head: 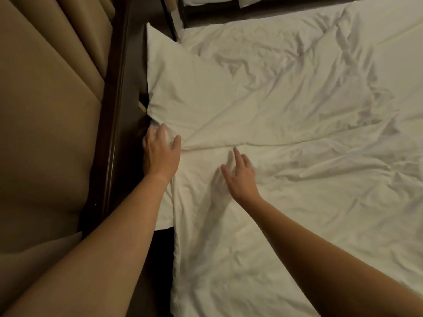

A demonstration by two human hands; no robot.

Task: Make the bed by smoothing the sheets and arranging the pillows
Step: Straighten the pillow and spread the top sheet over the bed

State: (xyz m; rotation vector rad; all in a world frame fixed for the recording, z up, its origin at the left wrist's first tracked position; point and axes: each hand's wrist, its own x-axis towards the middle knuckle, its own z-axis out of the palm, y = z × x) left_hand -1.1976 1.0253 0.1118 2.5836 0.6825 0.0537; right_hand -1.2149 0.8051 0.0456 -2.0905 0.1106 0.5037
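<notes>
Pillow (190,88) lying flat at the head of the bed, pushed up against the dark wooden rail (116,106) of the padded headboard (45,115), near corner bunched into small pleats. Left hand (160,154) spread over that corner, fingers straight and apart, thumb out toward the sheet; probably placed there to square the corner against the rail. Fingertips blurred, so cloth caught or not: impossible to tell. Right hand (240,177) spread too, index finger leading, low over the sheet (297,213), just beside the long fold running out from the pillow corner. Touching or just clear of the cloth: hard to say, given the shadow beneath. Likely set to sweep that fold flat.

White cotton everywhere, soft, limp and matte, heavily creased across the middle and far side, smoother on the pillow. Tan upholstery in broad angled panels; rail glossy and hard-edged. Smoothing barely begun, judging by the wrinkles.
</notes>
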